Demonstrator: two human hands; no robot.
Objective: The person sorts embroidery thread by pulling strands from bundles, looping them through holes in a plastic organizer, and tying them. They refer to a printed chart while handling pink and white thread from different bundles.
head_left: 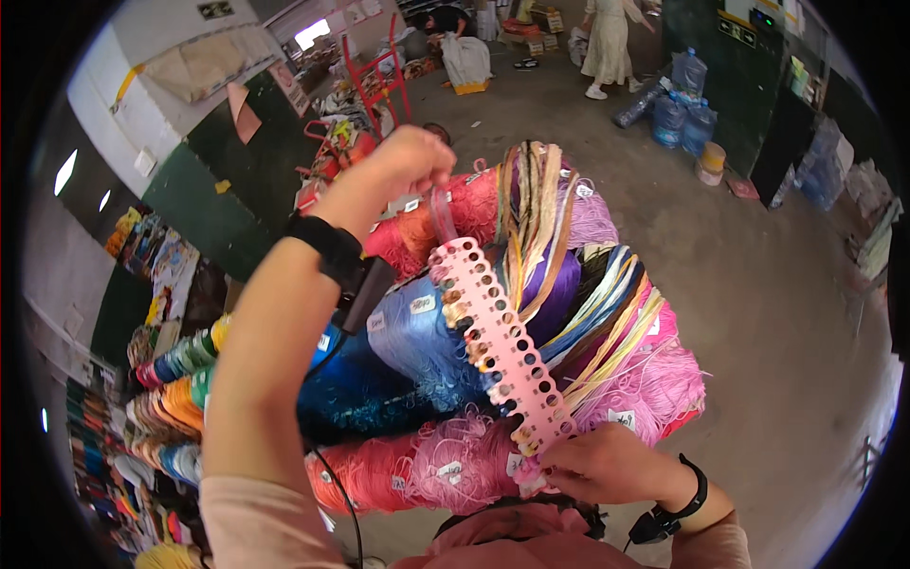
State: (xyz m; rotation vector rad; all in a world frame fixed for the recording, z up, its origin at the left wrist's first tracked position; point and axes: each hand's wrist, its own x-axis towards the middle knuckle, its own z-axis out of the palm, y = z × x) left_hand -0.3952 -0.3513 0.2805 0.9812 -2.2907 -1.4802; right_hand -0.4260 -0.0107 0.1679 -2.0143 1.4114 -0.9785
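Note:
A long pink card with rows of round holes along both edges, a thread organizer (507, 346), lies slantwise over a heap of thread skeins. Short tufts of pale and multicoloured thread hang from its left-hand holes. Above its far end my left hand (412, 159) is closed, and a pinkish bundle of thread (442, 216) runs from it down to the card's top. At the near end my right hand (607, 465) pinches the organizer's lower tip, where pink thread (533, 474) bunches beside the fingers; what exactly the fingertips grip is partly hidden.
Blue skeins (417, 327), magenta skeins (654, 365) and red skeins (355, 479) surround the card. Loose cream and brown hanks (536, 213) drape on the right. Beyond are a red hand truck (379, 85), blue water bottles (684, 121) and two people.

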